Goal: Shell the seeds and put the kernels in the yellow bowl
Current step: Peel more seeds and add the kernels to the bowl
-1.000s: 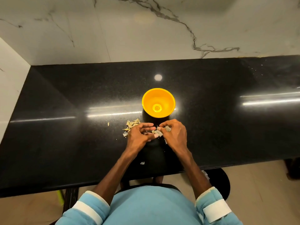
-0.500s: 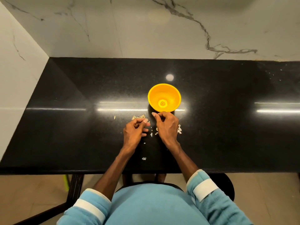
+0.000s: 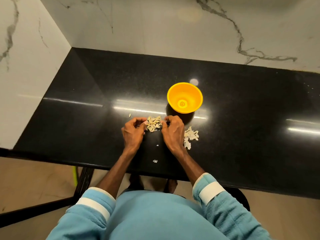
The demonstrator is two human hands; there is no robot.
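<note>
Seeds [image 3: 154,124] between left hand [image 3: 133,134], right hand [image 3: 173,134], yellow bowl [image 3: 186,91]

I can't tell if left hand [image 3: 133,134] or right hand [image 3: 173,132] holds a seed, curled fingers hide it, and the speck at the yellow bowl [image 3: 175,95] bottom is too small to identify.

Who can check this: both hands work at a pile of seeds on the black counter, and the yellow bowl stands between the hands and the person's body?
No. In the head view the left hand and right hand work at the pile of seeds on the black counter, but the yellow bowl stands beyond the hands, away from the body.
</note>
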